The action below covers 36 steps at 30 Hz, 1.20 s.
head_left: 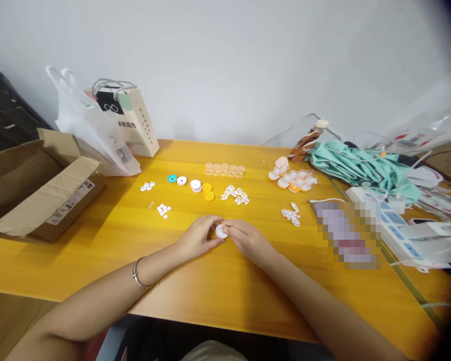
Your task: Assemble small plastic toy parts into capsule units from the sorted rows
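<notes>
Cardboard box [33, 193] far left on our yellow table [97, 260], white bag [93, 130] behind it. At centre our left hand [199, 238] and right hand [248, 239] both pinch one small white disc [221, 231] just above the tabletop. Teal cloth [353, 168] far right.

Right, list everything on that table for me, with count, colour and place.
table: one, yellow wood
cardboard box: one, brown, open, far left
plastic bag: one, white, back left
paper bag: one, beige, beside plastic bag
clear cups: a row, centre back
yellow discs: two, centre
teal ring: one, left of centre
bottle: one, brown, back right
green cloth: one, right
white disc: one, held between both hands
left hand
right hand
</notes>
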Available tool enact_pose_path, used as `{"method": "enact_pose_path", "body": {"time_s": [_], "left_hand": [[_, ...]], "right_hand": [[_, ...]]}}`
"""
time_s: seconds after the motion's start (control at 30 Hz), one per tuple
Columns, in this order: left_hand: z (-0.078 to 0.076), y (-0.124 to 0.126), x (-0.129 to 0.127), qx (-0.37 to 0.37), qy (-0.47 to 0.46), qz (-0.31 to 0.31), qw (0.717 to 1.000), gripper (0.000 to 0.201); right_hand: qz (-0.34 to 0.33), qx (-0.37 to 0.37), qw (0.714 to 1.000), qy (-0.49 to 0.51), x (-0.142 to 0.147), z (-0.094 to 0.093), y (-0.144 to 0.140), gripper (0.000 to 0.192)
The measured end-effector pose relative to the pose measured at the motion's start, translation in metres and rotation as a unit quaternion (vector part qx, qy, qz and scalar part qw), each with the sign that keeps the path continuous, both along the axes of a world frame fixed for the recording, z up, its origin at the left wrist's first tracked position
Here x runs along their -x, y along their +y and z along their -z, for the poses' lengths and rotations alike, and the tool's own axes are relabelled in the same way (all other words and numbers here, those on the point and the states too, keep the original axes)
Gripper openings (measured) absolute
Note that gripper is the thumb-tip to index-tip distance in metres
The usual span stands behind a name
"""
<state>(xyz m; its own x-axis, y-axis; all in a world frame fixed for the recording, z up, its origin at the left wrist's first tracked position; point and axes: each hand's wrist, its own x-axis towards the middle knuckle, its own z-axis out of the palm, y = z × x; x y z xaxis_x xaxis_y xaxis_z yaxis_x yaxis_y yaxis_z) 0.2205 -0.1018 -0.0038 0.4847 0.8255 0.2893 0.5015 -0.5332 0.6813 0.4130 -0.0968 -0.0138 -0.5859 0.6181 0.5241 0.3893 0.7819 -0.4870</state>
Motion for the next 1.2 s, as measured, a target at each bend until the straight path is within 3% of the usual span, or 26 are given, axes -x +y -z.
{"method": "enact_pose_path", "body": {"time_s": [0.53, 0.73, 0.93, 1.03, 1.2], "left_hand": [[-0.001, 0.000, 0.000, 0.033, -0.027, -0.004, 0.999, 0.036], [0.004, 0.002, -0.001, 0.111, -0.146, -0.008, 0.983, 0.036], [0.005, 0.005, -0.005, 0.212, -0.305, -0.004, 0.929, 0.031], [0.004, 0.008, -0.005, 0.249, -0.353, -0.013, 0.902, 0.034], [0.002, 0.010, -0.004, 0.284, -0.376, -0.021, 0.882, 0.038]], "right_hand": [[0.010, 0.001, 1.000, 0.026, 0.005, -0.002, 0.001, 0.021], [0.024, 0.051, 0.995, 0.083, 0.005, -0.006, 0.002, 0.015], [0.107, 0.102, 0.976, 0.162, 0.004, -0.018, 0.002, 0.019], [0.166, 0.136, 0.958, 0.190, -0.005, -0.023, 0.027, 0.021], [0.290, 0.191, 0.908, 0.233, -0.021, -0.019, 0.113, 0.031]]}}
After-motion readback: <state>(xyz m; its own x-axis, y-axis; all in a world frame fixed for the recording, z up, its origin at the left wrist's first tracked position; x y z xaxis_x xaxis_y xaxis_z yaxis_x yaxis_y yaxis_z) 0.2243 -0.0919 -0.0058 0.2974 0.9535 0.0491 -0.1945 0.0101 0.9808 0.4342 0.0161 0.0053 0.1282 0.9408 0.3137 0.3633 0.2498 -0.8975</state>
